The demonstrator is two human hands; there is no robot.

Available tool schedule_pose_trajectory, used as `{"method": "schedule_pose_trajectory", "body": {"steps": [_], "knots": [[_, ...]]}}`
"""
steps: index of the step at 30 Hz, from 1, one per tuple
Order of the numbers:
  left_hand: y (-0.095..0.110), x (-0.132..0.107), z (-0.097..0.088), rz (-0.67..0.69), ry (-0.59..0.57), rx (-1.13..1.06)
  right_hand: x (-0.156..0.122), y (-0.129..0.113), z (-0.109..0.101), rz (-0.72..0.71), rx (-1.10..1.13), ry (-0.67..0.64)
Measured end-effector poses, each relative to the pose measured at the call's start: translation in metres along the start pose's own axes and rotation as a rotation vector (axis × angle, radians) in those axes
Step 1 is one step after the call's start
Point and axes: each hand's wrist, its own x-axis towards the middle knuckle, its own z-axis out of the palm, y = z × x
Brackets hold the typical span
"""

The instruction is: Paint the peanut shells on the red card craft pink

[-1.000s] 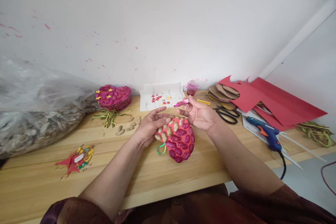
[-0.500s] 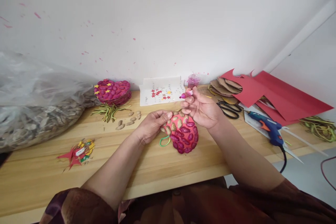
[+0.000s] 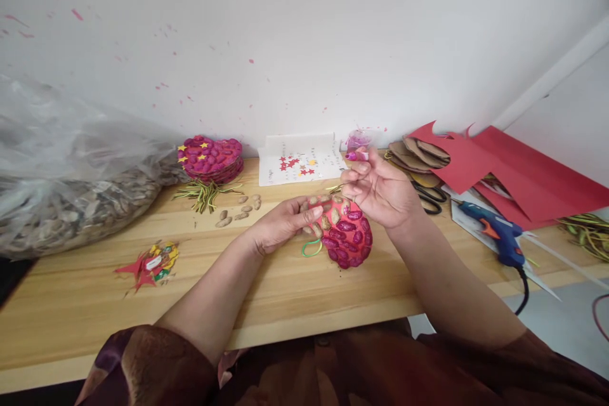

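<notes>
A red heart-shaped ornament [image 3: 346, 235] covered with peanut shells, some painted magenta and some bare, lies on the wooden table [image 3: 95, 304]; a green loop hangs from its left side. My left hand [image 3: 284, 223] grips the ornament's left edge with thumb and fingers. Just above the ornament's top, my right hand [image 3: 380, 190] is closed on a small pink brush [image 3: 356, 155] whose tip points up and left. A small cup of pink glitter paint [image 3: 358, 138] stands behind it near the wall.
A large clear bag of shells [image 3: 61, 196] fills the left. A stack of finished magenta hearts [image 3: 212, 158], loose peanuts [image 3: 238, 210], a star sticker sheet [image 3: 299, 165], scissors [image 3: 428, 200], a blue glue gun [image 3: 495, 231], red paper [image 3: 514, 177] and cardboard shapes lie along the back.
My right hand has turned the brush up and drawn it back toward the cup side. Left hand and ornament have shifted slightly right in the view.
</notes>
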Motion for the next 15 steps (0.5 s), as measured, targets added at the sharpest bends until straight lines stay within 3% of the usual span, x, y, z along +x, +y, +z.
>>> {"method": "schedule_pose_trajectory", "body": {"steps": [8,15], "knots": [[0.0081,-0.0037,-0.0024,-0.073,-0.123,0.124,-0.0001,-0.0007,0.0024,-0.035,-0.017,0.031],[0.0089,-0.0025,-0.0057,-0.104,0.057,0.115,0.0015,-0.0096,-0.0055,-0.153,-0.118,0.056]]}}
